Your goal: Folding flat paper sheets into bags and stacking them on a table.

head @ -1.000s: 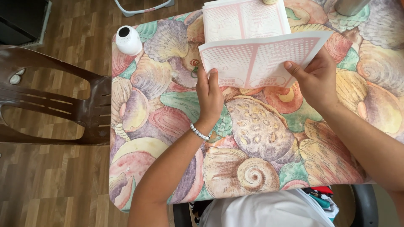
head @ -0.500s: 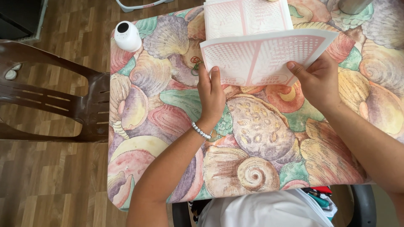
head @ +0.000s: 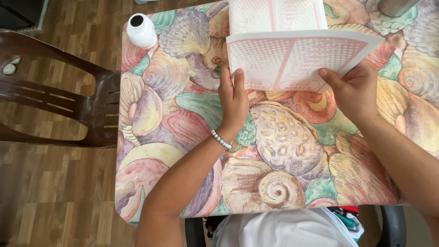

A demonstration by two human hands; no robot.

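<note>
Setting: shell-patterned table point(head: 283, 151) over wood flooring, brown chair point(head: 68, 100) off its left edge.
Sheet: pink-printed white sheet point(head: 297, 59) lay near the far edge, overlapping another.
Left hand point(head: 233, 98): fingers flat on the sheet's near-left corner.
Right hand point(head: 354, 91): pinched the near-right edge.
Also: white cylinder point(head: 141, 30) at the far-left corner.

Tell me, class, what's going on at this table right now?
A person seated at a table with a seashell-patterned cover holds a pink-and-white printed sheet with both hands. The left hand presses the sheet's lower left corner, and the right hand grips its lower right edge. A second, similar sheet lies flat beyond it. A small white bottle stands at the table's far left corner, beside a brown chair.
</note>
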